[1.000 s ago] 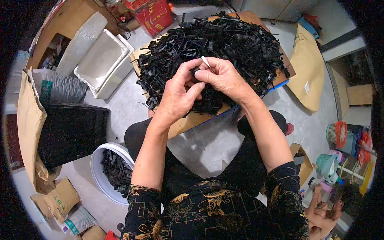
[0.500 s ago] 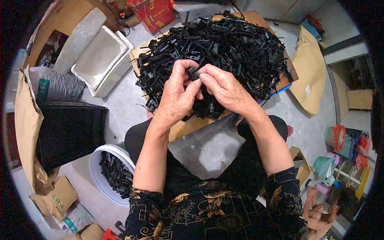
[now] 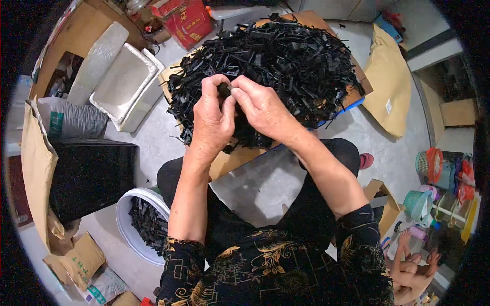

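Note:
A big heap of black plastic parts [image 3: 296, 66], many with thin stems, covers a cardboard-topped surface [image 3: 232, 164] in front of me. At its near side my left hand [image 3: 212, 115] has its fingers curled round a small dark plastic part [image 3: 223, 91], mostly hidden by the fingers. My right hand [image 3: 265, 109] is closed in a pinch against the same part, thumb and forefinger meeting the left fingertips. Whether a separate bit sits in the right pinch is too small to make out.
A white bucket [image 3: 120, 217] of black parts stands by my left leg. Farther left are a foam box [image 3: 130, 84], a black crate [image 3: 94, 171] and sacks [image 3: 79, 260]. At right lie a large paper sack [image 3: 388, 81] and an open carton [image 3: 390, 211]. Another person [image 3: 411, 268] sits lower right.
Both hands, still together on the small part, have shifted a little left, and the right fingers have drawn in tighter. The whole view has also moved slightly.

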The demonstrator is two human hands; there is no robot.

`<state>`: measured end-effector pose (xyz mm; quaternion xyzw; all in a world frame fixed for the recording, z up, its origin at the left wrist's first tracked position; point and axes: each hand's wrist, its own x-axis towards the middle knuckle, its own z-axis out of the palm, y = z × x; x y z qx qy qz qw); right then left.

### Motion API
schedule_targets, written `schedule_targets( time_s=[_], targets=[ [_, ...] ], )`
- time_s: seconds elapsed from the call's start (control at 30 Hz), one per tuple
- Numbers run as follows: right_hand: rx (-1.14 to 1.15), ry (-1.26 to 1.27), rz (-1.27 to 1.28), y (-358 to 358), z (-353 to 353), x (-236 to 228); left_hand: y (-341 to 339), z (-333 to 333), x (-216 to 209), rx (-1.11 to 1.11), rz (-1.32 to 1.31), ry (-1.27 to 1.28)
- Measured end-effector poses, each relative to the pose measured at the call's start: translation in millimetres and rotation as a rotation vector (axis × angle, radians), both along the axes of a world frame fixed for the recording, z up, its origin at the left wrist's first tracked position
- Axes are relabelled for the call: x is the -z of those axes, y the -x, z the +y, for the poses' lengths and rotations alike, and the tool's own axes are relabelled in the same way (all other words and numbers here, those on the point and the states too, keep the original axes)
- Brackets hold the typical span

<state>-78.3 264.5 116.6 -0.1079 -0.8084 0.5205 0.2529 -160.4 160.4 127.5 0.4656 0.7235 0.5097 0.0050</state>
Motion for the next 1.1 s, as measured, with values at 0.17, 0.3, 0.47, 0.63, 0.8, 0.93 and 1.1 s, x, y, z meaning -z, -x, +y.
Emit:
schedule_targets(
  time_s=[0.17,0.3,0.47,0.63,0.8,0.93,1.1],
  targets=[
    [-0.135,0.144,0.039,-5,2,-8,-1,-11,-2,-0.01,-0.068,-0.031],
    [0.05,0.079,0.062,-26,39,-7,-7,-66,-23,-0.209,-0.226,-0.109],
    [0.349,0.021,-0.105,-55,107,1,25,-234,-12,-0.527,-0.098,0.209],
    [0.241,-0.205,-0.184,-65,91,4,-4,-344,-8,-0.608,0.314,0.706],
    [0.26,-0.362,-0.349,-58,78,13,-7,-343,4,-0.636,0.434,0.913],
    [0.359,-0.512,-0.539,-47,66,12,3,-258,-15,-0.543,0.528,0.526],
    [0.378,-0.47,-0.544,-38,68,30,-16,-134,-27,-0.219,0.434,0.215]
  ],
)
